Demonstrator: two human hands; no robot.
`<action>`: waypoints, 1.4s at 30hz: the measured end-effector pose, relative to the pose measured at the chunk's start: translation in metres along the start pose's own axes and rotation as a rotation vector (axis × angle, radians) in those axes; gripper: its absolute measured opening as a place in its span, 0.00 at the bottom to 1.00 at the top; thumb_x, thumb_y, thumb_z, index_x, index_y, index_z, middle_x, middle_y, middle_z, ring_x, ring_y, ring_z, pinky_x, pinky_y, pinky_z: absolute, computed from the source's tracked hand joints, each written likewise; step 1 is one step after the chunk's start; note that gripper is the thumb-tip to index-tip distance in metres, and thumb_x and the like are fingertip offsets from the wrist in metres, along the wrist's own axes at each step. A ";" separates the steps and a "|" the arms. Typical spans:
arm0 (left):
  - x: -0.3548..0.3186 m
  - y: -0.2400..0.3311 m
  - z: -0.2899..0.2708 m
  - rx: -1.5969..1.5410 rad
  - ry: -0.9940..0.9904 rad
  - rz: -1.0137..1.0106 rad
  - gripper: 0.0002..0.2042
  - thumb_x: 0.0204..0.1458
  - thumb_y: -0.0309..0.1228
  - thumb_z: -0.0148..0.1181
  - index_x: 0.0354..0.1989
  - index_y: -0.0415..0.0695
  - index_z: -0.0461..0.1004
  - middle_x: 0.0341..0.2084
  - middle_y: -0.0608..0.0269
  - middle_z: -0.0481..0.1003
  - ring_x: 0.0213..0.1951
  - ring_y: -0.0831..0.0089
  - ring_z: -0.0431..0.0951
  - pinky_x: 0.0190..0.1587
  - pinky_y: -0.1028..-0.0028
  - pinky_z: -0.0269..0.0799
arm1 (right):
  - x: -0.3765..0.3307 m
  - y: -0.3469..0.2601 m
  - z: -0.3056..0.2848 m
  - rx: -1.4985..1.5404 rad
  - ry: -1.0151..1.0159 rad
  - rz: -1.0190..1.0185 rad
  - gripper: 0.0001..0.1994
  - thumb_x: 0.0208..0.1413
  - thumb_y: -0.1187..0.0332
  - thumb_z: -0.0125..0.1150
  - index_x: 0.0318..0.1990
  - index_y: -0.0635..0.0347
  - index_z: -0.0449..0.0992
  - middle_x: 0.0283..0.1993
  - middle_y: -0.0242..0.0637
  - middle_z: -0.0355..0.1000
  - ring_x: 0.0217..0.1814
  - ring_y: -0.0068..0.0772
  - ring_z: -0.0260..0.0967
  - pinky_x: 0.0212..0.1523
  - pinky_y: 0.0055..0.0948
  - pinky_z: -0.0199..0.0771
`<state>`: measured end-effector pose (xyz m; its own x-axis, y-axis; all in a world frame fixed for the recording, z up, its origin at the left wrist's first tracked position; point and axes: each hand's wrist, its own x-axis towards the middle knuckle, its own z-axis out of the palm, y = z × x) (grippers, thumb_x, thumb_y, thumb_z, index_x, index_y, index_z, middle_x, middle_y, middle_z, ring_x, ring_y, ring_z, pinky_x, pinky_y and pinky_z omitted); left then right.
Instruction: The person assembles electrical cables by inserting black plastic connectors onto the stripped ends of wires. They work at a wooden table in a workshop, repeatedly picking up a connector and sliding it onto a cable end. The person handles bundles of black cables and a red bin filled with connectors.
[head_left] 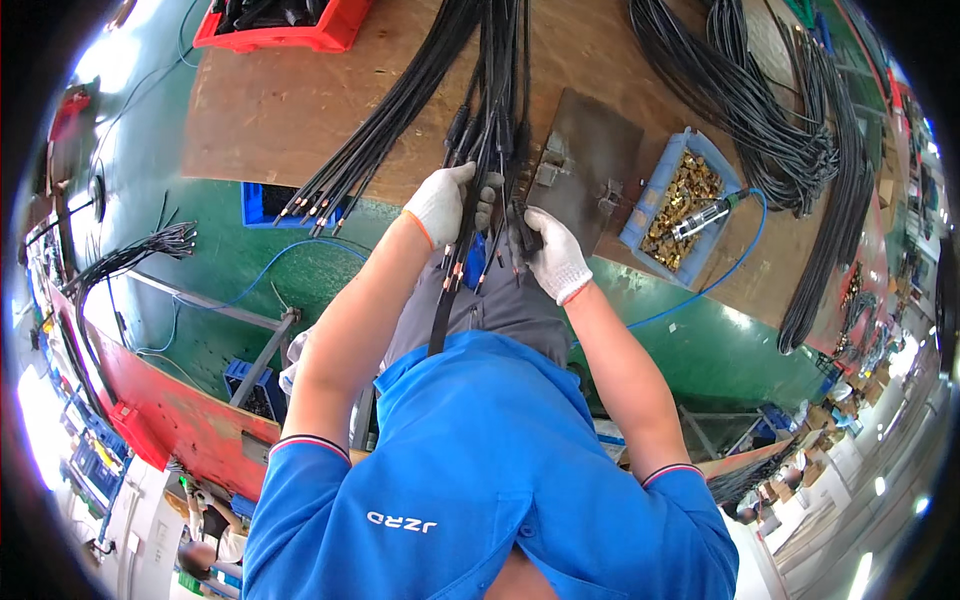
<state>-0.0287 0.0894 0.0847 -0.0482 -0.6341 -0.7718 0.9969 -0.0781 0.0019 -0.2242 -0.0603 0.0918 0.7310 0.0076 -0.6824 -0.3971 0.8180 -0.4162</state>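
Note:
A bundle of black cables [482, 70] hangs over the near edge of the brown table [270, 120], its bare copper-coloured tips pointing towards me. My left hand [440, 207], in a white knitted glove, is closed around part of this bundle, with thumb and fingers bent over the cables. Close by on the right, my gloved right hand [557, 257] is closed on a thick black cable piece [520, 228] beside the bundle. Its fingertips are partly hidden. Another fan of cables [375, 145] spreads to the left, its stripped ends past the table edge.
At right, a blue tray [637, 222] holds small brass fittings [690, 190]; a hand tool [706, 217] with a blue hose lies across it. A dark metal plate [600, 130] lies nearer. Coiled cables [740, 90] cover the far right. A red bin [335, 30] stands back left.

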 end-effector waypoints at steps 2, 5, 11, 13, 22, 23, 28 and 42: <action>0.006 0.000 -0.008 -0.045 -0.043 -0.042 0.18 0.75 0.44 0.46 0.49 0.43 0.77 0.31 0.66 0.76 0.29 0.70 0.74 0.34 0.69 0.74 | -0.017 -0.001 0.022 -0.090 0.135 -0.066 0.20 0.72 0.64 0.56 0.63 0.70 0.74 0.54 0.37 0.80 0.53 0.23 0.76 0.57 0.26 0.76; 0.009 -0.007 -0.009 0.068 -0.052 0.038 0.12 0.73 0.39 0.53 0.48 0.43 0.77 0.32 0.66 0.78 0.32 0.69 0.78 0.38 0.68 0.78 | -0.034 0.003 0.026 -0.327 0.290 -0.152 0.21 0.70 0.65 0.61 0.63 0.71 0.73 0.55 0.38 0.80 0.55 0.27 0.76 0.60 0.28 0.74; 0.001 -0.004 0.004 0.285 0.012 0.127 0.08 0.67 0.32 0.64 0.50 0.44 0.78 0.38 0.66 0.81 0.38 0.71 0.83 0.44 0.68 0.81 | -0.060 0.009 0.029 -0.562 0.175 -0.195 0.22 0.63 0.68 0.71 0.60 0.69 0.74 0.55 0.39 0.80 0.55 0.27 0.76 0.60 0.31 0.76; -0.001 -0.001 0.003 0.404 0.061 0.127 0.08 0.65 0.35 0.67 0.46 0.45 0.81 0.35 0.68 0.82 0.32 0.77 0.79 0.39 0.74 0.78 | -0.065 0.010 0.031 -0.620 0.161 -0.143 0.23 0.61 0.68 0.72 0.61 0.67 0.75 0.55 0.39 0.80 0.55 0.27 0.76 0.60 0.31 0.76; -0.020 -0.007 0.025 0.689 0.157 0.293 0.11 0.63 0.39 0.70 0.41 0.44 0.81 0.32 0.69 0.81 0.29 0.80 0.77 0.34 0.75 0.79 | -0.095 0.018 0.041 -1.061 0.030 -0.041 0.28 0.57 0.60 0.72 0.63 0.61 0.77 0.54 0.47 0.82 0.55 0.38 0.80 0.61 0.35 0.77; -0.019 -0.009 0.024 0.671 0.161 0.310 0.11 0.63 0.39 0.70 0.41 0.44 0.81 0.32 0.69 0.81 0.29 0.80 0.77 0.35 0.75 0.80 | -0.099 0.017 0.046 -1.063 0.025 -0.035 0.28 0.56 0.60 0.72 0.63 0.61 0.77 0.53 0.47 0.82 0.55 0.38 0.81 0.61 0.35 0.77; -0.018 -0.014 0.022 0.622 0.159 0.346 0.11 0.64 0.39 0.68 0.43 0.44 0.80 0.33 0.68 0.81 0.29 0.79 0.77 0.35 0.74 0.80 | -0.113 0.014 0.054 -1.153 0.025 0.017 0.29 0.56 0.59 0.72 0.63 0.63 0.77 0.55 0.51 0.82 0.58 0.43 0.81 0.62 0.37 0.77; -0.014 -0.020 0.026 0.584 0.178 0.340 0.10 0.61 0.39 0.73 0.41 0.46 0.83 0.32 0.70 0.82 0.28 0.81 0.77 0.32 0.75 0.79 | -0.082 0.035 0.041 -0.667 0.201 -0.064 0.32 0.58 0.61 0.75 0.65 0.74 0.73 0.57 0.46 0.81 0.56 0.31 0.78 0.60 0.31 0.77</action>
<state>-0.0495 0.0797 0.1121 0.3214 -0.5647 -0.7601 0.7563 -0.3299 0.5649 -0.2749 -0.0085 0.1577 0.6732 -0.1878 -0.7152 -0.6596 0.2846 -0.6957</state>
